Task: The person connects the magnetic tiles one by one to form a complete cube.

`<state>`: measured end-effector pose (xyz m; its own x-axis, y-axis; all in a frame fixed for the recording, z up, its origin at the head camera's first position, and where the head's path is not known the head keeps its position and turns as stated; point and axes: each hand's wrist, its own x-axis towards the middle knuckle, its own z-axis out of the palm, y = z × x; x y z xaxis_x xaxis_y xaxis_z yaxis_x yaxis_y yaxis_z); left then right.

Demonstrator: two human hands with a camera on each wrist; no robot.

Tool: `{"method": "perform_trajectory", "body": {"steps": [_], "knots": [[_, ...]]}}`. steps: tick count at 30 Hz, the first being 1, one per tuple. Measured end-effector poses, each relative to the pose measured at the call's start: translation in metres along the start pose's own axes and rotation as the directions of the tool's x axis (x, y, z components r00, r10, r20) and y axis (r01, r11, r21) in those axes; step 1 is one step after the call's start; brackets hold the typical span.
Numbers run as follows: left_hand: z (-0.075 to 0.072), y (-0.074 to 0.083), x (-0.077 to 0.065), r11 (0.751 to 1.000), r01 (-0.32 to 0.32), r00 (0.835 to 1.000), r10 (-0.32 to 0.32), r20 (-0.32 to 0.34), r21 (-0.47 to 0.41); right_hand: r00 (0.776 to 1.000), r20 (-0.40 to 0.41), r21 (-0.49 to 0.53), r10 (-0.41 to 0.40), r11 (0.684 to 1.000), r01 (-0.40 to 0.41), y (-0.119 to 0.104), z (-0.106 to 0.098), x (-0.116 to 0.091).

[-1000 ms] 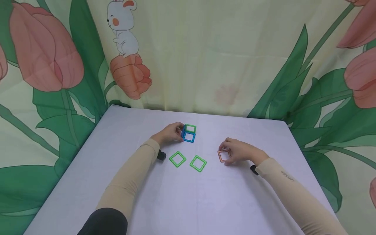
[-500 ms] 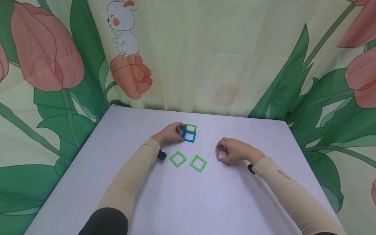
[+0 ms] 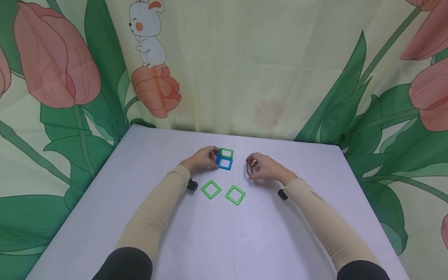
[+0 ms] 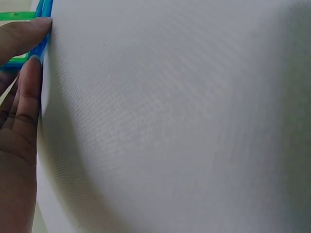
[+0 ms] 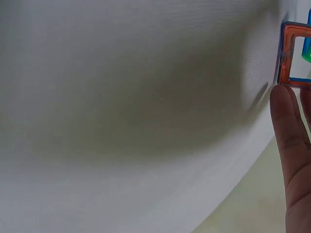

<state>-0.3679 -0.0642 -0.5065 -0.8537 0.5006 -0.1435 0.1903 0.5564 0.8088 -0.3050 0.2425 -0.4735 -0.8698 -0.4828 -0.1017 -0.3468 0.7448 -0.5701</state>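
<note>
Left hand pinches upright blue frame, at left edge of flat blue frame and flat green frame. Right hand pinches orange frame, upright, apart to their right. Two loose green frames lie nearer to person, on white surface.

I count two hands, three green square frames in view, at least two blue square frames (overlap obscures the exact tally), one orange-red square frame, two black wrist cameras, one counter, one printed rabbit and one printed carrot.
</note>
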Motion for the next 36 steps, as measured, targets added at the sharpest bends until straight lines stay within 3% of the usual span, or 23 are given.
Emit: {"method": "perform_trajectory", "body": {"steps": [13,22,36], "knots": [[0.004,-0.001,0.002,1.0,-0.018,1.0,0.018,-0.001,-0.003,0.989,-0.071,0.167,0.127,0.979,-0.114,-0.022,0.012,0.039],[0.005,-0.006,0.004,1.0,-0.018,1.0,0.018,0.004,-0.017,0.984,-0.079,0.245,0.157,0.96,-0.133,-0.032,0.022,0.048],[0.0,-0.001,0.0,1.0,-0.01,1.0,0.01,-0.008,0.009,0.982,-0.068,0.265,0.176,0.952,-0.153,-0.038,0.025,0.053]]}}
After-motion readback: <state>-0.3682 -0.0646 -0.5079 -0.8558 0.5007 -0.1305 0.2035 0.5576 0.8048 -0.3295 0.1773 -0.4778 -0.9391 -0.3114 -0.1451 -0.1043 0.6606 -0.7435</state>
